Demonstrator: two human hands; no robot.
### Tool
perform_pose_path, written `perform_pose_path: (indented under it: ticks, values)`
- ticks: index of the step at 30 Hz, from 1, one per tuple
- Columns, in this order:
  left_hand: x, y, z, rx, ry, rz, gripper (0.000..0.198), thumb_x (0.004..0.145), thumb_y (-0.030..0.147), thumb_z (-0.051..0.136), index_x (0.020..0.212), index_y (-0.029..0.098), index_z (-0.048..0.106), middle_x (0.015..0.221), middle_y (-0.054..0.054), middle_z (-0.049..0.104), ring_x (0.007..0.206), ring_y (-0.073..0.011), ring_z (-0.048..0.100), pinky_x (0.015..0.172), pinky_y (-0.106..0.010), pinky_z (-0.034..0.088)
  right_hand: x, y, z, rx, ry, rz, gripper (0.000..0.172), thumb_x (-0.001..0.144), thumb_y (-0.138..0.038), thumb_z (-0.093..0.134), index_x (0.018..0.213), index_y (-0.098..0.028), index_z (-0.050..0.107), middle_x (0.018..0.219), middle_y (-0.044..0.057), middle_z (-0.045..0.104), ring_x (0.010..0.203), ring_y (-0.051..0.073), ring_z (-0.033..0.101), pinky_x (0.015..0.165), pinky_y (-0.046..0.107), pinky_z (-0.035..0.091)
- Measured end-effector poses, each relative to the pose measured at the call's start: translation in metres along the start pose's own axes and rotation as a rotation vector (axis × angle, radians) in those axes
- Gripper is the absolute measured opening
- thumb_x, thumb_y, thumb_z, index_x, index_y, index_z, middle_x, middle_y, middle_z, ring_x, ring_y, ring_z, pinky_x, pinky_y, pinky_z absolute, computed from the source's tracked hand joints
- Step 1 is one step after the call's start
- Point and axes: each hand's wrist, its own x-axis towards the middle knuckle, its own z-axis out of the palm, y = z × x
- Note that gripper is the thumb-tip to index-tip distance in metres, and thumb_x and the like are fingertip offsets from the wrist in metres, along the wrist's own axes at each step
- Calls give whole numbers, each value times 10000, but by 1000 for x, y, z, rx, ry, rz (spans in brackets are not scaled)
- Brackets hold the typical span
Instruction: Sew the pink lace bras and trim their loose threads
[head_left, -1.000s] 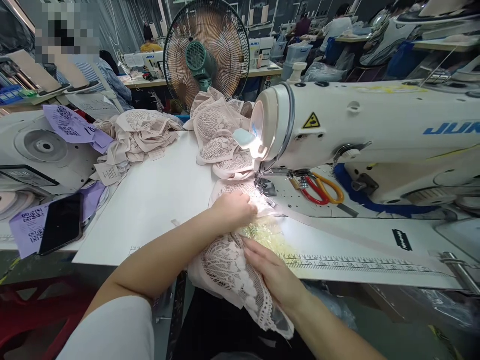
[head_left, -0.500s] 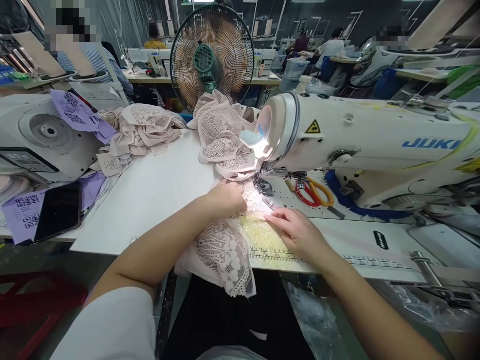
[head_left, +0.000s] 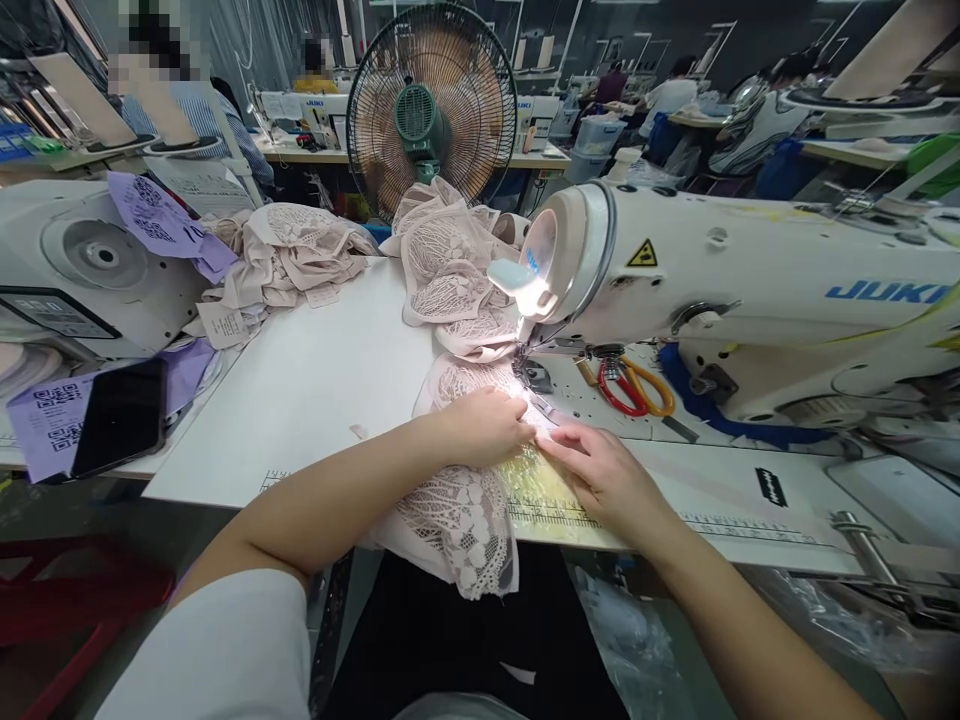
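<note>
The lace (head_left: 461, 525) is being lit below the head of the sewing machine (head_left: 720, 265), its near end being draped over the front edge of the worktop (head_left: 322, 380). It is being gripped under the left hand (head_left: 487, 425), which is being held curled nearly closed. The right hand (head_left: 611, 485) is being held partly open, its fingertips being set at the lace's edge above a yellow patch (head_left: 536, 490); whether anything is being pinched cannot be told. Scissors (head_left: 651, 390) are being seen under the machine's arm.
</note>
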Motion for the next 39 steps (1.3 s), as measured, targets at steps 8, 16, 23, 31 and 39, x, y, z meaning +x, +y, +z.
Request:
perform_pose_path:
  ticks: [8,16,23,31,39]
  values:
    - [2,-7,5,1,46,10,280,967,214,464,1018,149,730,1167,-119,626,965,-220,588,861,-355,409,18,-2,-8,-149,-145,30,430,989,-254,356,1198,-175,724,820,102,583,757,213,497,650,299,396]
    - [6,-19,14,72,109,-16,256,964,213,474,1029,152,714,1117,-98,686,1019,-238,594,906,-381,395,45,-17,-19,-284,-360,184,458,983,-299,316,1224,-215,697,721,76,539,646,202,433,521,300,200]
    - [10,-33,20,72,88,-57,316,943,110,471,1178,184,668,1294,-90,656,1212,-247,532,1097,-481,317,70,-30,-27,-335,-559,337,445,984,-255,351,1372,-271,568,773,61,675,616,192,546,492,293,211]
    - [17,-44,24,163,182,-88,289,981,168,456,1094,176,722,1260,-81,688,1183,-262,550,1001,-422,367,90,-39,-24,-398,-677,442,659,926,-131,378,1578,-178,295,744,110,711,673,268,658,519,308,337]
    - [18,-45,23,213,192,-148,295,988,195,454,1152,185,699,1264,-74,690,1198,-277,539,990,-410,368,91,-47,-25,-384,-701,481,731,863,-84,400,1580,-137,267,775,126,722,725,287,681,521,319,352]
